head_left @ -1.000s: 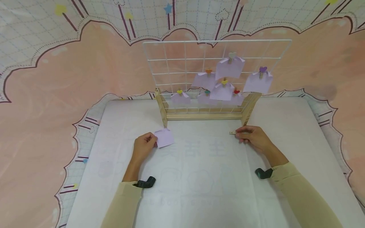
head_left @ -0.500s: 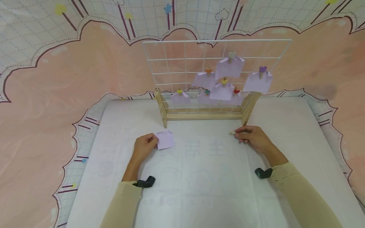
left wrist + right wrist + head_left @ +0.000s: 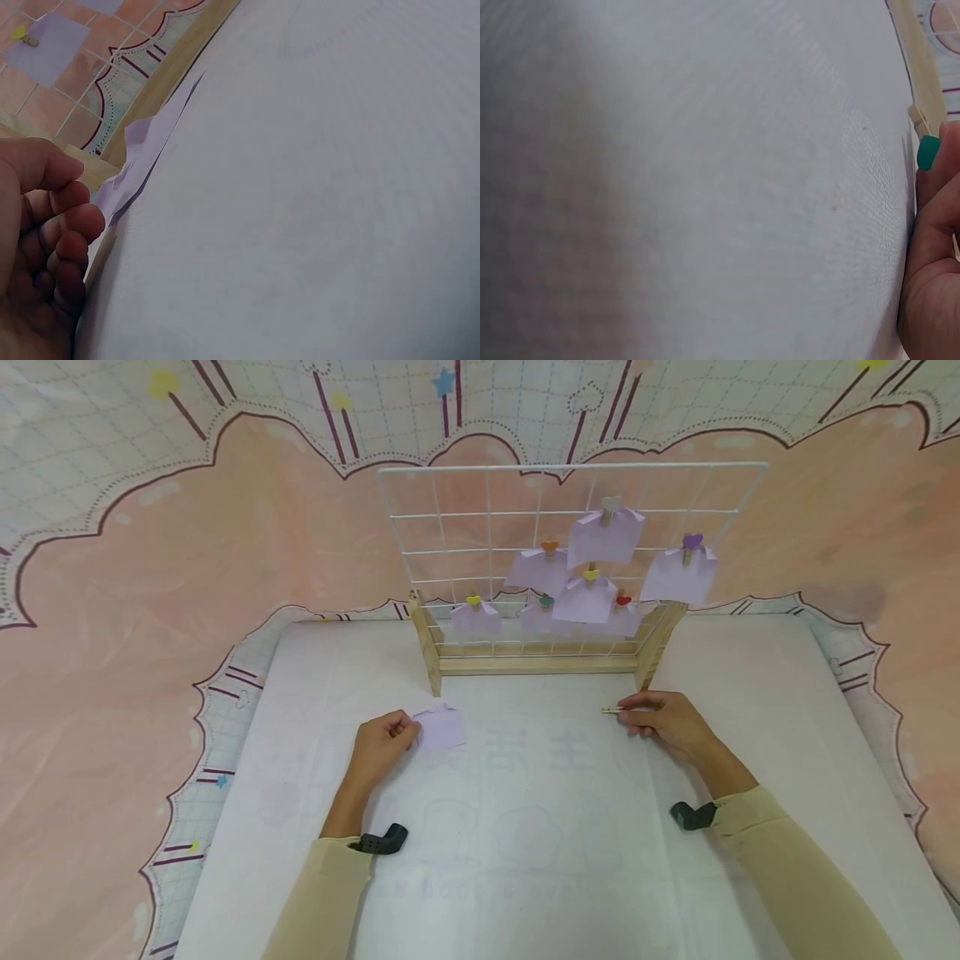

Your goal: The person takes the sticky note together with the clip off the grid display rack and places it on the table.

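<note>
My left hand pinches a square purple paper note by its left edge, just over the white tabletop. In the left wrist view the note appears nearly edge-on, its upper part creased. On the other side, my right hand holds a small wooden clothespin between thumb and fingers, its tip pointing left. A teal piece shows on it in the right wrist view; the fingers hide the rest. Beyond both hands stands a white wire grid rack on a wooden base.
Several purple notes, such as one at the top and one at the right, hang on the grid from clothespins with coloured hearts. The white table carries faint printing. A patterned pink cloth lies around and behind it.
My left hand has shifted slightly right with the note, which has turned and now looks flatter to the head camera. The right hand stays nearly still with the clothespin.
</note>
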The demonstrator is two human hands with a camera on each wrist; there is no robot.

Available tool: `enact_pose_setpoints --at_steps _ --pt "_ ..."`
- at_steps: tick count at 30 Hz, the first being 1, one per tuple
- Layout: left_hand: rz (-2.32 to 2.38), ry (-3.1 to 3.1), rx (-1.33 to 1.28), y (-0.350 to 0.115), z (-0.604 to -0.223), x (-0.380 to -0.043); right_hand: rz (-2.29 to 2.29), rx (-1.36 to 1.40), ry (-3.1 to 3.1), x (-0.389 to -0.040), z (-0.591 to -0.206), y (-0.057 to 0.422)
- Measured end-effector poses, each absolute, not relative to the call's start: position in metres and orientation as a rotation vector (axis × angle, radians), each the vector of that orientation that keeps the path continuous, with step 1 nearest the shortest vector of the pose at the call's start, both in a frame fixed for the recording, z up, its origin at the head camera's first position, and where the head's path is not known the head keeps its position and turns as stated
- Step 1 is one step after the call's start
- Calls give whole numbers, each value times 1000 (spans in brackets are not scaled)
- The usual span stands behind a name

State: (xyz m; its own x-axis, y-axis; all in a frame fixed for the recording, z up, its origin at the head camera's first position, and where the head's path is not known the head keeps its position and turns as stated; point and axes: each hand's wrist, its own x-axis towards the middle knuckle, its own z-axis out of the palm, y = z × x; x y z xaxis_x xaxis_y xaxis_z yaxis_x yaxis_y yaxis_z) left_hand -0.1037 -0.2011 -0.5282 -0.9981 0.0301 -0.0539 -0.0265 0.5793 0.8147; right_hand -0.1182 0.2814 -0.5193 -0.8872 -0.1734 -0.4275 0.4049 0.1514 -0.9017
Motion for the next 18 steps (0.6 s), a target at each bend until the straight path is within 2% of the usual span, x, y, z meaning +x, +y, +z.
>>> enact_pose_setpoints --at_steps 18 --pt "1450 2710 45 -202 -526 -101 -1792 236 1996 -117 -517 280"
